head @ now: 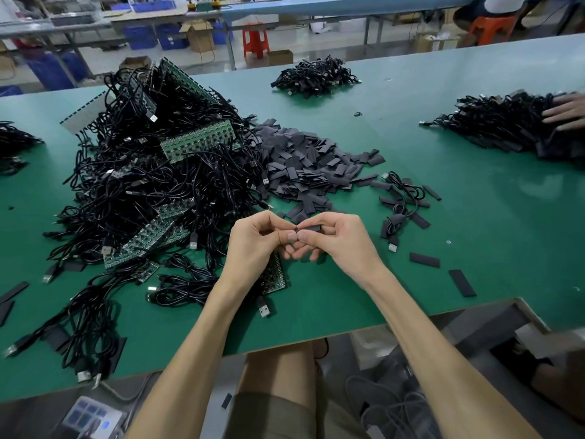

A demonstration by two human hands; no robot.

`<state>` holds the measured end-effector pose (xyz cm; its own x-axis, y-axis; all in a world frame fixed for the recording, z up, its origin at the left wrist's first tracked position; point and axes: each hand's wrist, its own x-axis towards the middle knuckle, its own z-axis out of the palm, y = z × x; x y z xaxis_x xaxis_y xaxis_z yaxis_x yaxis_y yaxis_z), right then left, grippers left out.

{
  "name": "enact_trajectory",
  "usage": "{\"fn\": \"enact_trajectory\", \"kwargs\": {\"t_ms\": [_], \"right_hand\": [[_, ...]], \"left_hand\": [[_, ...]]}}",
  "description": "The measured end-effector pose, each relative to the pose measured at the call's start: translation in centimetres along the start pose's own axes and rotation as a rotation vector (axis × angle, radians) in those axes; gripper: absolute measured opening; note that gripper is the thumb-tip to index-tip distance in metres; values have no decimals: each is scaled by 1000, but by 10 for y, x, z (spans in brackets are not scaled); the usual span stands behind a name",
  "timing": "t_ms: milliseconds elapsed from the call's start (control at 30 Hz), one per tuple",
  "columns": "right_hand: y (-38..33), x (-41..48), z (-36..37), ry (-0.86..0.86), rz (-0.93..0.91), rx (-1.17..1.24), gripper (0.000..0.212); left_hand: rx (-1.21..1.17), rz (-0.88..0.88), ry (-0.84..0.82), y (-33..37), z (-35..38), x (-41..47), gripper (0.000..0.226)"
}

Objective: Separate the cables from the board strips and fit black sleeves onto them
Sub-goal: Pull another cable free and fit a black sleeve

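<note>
Between my fingertips, a black sleeve (311, 228) was held level above the green table (474, 217). My right hand (335, 242) pinched it with the thumb and curled fingers. My left hand (253, 245), also curled, pinched its left end; whether a cable end was inside, I could not tell. Just under my left fingers lay a board strip (275, 280). Beyond my fingers was a heap of sleeves (310, 166), and to their left a big pile of cables and board strips (152, 172).

1 head view, downward, close over table (474, 217)
</note>
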<state>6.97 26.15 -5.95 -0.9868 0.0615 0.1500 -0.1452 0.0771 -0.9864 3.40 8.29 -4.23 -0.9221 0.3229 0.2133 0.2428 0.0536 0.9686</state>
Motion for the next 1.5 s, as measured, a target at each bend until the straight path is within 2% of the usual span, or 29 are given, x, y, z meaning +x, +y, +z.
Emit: {"fn": "enact_trajectory", "kwargs": {"t_ms": [233, 567, 867, 1000, 1133, 1200, 1267, 1400, 1500], "right_hand": [[-1, 0, 4, 8, 5, 8, 11], [-4, -1, 5, 16, 16, -15, 15], [-6, -3, 6, -3, -11, 14, 7], [-8, -1, 5, 92, -13, 55, 17], [-13, -3, 1, 247, -3, 216, 8], [-15, -4, 0, 287, -16, 260, 6], [-17, -6, 0, 299, -24, 277, 12], [-17, -5, 0, 290, 7, 276, 33], [-12, 1, 3, 285, 61, 181, 22]], "left_hand": [[59, -29, 36, -3, 1, 1, 5], [121, -31, -20, -9, -3, 4, 10], [154, -1, -58, 0, -5, 2, 3], [214, -24, -100, 11, -7, 2, 5], [506, -28, -224, 18, -14, 2, 9], [552, -33, -264, 22, -18, 0, 13], [450, -49, -289, 25, -19, -2, 15], [40, -109, -287, 32, -10, -5, 17], [-196, -127, -256, 45, 7, 4, 24]]}}
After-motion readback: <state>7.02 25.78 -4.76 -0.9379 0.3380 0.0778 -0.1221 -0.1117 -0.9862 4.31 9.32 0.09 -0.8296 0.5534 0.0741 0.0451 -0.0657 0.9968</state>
